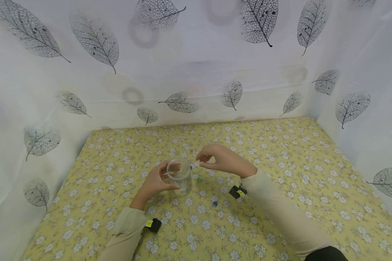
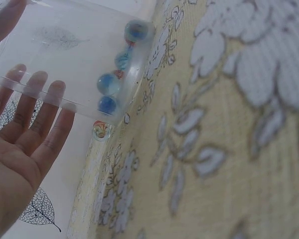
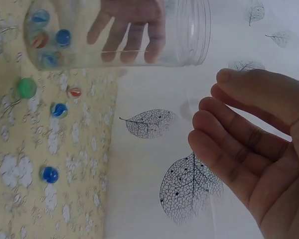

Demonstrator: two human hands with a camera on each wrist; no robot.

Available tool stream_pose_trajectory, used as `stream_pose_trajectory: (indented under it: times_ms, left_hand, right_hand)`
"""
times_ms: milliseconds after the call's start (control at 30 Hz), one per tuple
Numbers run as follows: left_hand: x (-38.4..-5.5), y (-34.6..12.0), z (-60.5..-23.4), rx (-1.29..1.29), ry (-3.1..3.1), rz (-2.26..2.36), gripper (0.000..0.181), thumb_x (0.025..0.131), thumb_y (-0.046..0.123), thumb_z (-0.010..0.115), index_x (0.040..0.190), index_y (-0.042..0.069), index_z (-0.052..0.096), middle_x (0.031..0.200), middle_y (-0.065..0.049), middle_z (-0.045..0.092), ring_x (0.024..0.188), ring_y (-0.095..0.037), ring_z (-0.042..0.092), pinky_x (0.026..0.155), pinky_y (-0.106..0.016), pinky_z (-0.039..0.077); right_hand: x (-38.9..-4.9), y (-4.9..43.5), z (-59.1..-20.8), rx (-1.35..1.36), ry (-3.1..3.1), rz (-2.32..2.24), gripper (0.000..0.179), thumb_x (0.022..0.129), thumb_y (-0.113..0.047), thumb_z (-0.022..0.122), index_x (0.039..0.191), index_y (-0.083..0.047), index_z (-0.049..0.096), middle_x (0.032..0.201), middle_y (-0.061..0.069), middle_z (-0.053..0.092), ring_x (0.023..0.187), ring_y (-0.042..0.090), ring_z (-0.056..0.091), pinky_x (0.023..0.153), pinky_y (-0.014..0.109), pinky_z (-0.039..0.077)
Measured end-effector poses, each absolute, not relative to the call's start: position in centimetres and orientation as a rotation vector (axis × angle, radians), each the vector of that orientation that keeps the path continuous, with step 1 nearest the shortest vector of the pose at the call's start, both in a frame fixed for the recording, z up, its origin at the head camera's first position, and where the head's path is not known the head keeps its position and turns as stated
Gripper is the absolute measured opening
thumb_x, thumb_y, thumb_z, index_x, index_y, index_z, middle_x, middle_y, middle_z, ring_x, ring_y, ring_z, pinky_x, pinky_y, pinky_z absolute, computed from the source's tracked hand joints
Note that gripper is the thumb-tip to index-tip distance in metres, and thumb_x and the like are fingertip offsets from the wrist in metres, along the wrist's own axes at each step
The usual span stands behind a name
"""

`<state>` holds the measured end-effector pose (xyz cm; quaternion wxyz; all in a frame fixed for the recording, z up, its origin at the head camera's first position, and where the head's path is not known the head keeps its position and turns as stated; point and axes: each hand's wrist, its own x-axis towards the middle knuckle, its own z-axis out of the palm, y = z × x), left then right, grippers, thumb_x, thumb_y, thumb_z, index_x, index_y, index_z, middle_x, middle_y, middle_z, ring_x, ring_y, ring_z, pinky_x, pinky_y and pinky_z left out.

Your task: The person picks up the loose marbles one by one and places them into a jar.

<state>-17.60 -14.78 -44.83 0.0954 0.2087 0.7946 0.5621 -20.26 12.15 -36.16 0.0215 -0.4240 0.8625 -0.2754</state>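
Observation:
My left hand point(image 1: 156, 180) grips a clear plastic jar point(image 1: 184, 185), fingers and thumb on either side of it. The jar stands on the cloth with its mouth up. Several glass marbles point(image 2: 108, 84) lie at its bottom, blue ones and a red-streaked one among them. My right hand point(image 1: 223, 159) hovers to the right of the jar's rim, above the table. Its thumb and index fingertips come together, the other fingers curled point(image 3: 249, 144). Whether a small thing sits between those fingertips is not clear.
Loose on the flowered yellow cloth point(image 1: 264, 152) lie a green marble point(image 1: 199, 179), a blue marble point(image 1: 215, 203), a blue-and-white marble point(image 3: 59, 110) and a red-and-white marble point(image 3: 74, 91). White leaf-print sheets point(image 1: 196, 72) wall the table at the back and sides.

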Motion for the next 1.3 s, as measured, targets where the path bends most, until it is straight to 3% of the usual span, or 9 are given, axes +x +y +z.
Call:
stream_pose_trajectory:
  times_ms: [500, 867, 1300]
  left_hand:
    - [-17.5, -14.8, -44.7, 0.588, 2.368, 1.655, 0.074, 0.071, 0.016, 0.083, 0.136, 0.010, 0.047, 0.130, -0.015, 0.057, 0.120, -0.035, 0.053, 0.101, -0.052, 0.045]
    - [-17.5, -14.8, -44.7, 0.621, 2.336, 1.677, 0.069, 0.073, 0.015, 0.081, 0.134, 0.012, 0.049, 0.131, -0.017, 0.056, 0.120, -0.036, 0.053, 0.101, -0.053, 0.044]
    - [-17.6, -14.8, -44.7, 0.642, 2.336, 1.687, 0.069, 0.073, 0.012, 0.081, 0.133, 0.011, 0.049, 0.130, -0.019, 0.056, 0.120, -0.037, 0.053, 0.101, -0.054, 0.045]
  right_hand:
    - [-17.7, 15.7, -38.9, -1.327, 2.575, -0.798, 0.016, 0.088, -0.011, 0.066, 0.102, -0.008, 0.070, 0.096, 0.004, 0.069, 0.083, 0.012, 0.064, 0.074, 0.029, 0.057]
    - [-15.9, 15.9, -41.6, -1.330, 2.449, -0.726, 0.015, 0.086, -0.014, 0.068, 0.100, -0.011, 0.071, 0.094, -0.002, 0.068, 0.080, 0.001, 0.059, 0.072, 0.016, 0.053]
    - [-14.9, 15.1, -43.1, -1.427, 2.416, -0.588, 0.018, 0.083, -0.019, 0.071, 0.099, -0.010, 0.071, 0.096, -0.001, 0.068, 0.086, 0.004, 0.062, 0.079, 0.012, 0.052]
